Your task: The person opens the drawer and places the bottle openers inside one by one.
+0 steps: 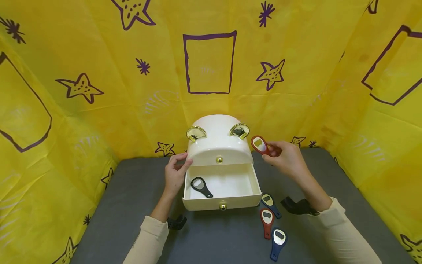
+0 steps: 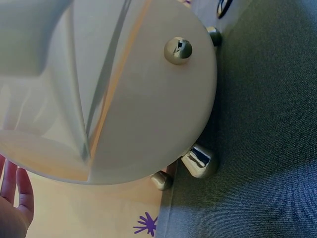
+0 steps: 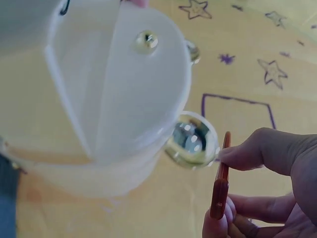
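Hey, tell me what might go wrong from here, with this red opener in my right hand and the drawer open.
The held red opener is only pinched in your right hand, so it might slip. It's also near a gold ear and could knock it. And the drawer sticks out of the white box, so a bump might shift it.

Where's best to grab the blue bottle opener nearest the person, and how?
Probably by the narrow handle of that blue opener, reaching from the person's side and above, thumb and finger pinching its two edges. It lies flat, handle pointing toward the person, while its wider head sits close beside a red opener.
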`<state>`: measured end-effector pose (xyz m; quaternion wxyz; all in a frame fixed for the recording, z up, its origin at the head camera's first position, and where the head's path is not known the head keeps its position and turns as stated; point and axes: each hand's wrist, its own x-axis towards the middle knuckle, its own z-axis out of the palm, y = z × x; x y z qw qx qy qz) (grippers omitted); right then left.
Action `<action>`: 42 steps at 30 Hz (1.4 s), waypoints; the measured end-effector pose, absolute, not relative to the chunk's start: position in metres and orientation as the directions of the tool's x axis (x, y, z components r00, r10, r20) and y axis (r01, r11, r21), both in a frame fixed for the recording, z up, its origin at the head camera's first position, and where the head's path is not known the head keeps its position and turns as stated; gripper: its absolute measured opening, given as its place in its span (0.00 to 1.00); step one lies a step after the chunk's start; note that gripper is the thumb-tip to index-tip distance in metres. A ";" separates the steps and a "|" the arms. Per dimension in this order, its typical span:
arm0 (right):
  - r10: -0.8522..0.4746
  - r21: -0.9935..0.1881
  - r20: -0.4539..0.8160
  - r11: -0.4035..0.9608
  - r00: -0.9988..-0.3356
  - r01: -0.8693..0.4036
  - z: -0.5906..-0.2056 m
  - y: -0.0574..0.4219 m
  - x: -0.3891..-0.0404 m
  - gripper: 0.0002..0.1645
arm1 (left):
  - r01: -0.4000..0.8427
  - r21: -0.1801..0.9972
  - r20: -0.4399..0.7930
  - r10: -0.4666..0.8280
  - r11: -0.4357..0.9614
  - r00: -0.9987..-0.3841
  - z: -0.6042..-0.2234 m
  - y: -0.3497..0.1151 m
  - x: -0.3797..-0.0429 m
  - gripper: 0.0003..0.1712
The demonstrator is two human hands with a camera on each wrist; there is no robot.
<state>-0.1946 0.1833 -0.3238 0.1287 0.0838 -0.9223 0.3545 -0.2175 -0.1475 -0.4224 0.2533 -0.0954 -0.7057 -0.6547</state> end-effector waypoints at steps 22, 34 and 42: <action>-0.256 -0.663 0.348 0.613 -0.902 -0.430 -0.324 0.126 -0.185 0.20 | 0.457 0.879 0.475 -0.195 0.133 -0.858 -0.420 -0.147 -0.216 0.15; -0.376 -0.673 0.271 0.584 -0.886 -0.454 -0.341 0.102 -0.180 0.14 | 0.454 0.881 0.473 -0.203 0.133 -0.857 -0.420 -0.146 -0.215 0.15; -0.458 -0.652 0.242 0.577 -0.855 -0.493 -0.358 0.088 -0.182 0.15 | 0.461 0.877 0.479 -0.203 0.132 -0.854 -0.421 -0.146 -0.216 0.15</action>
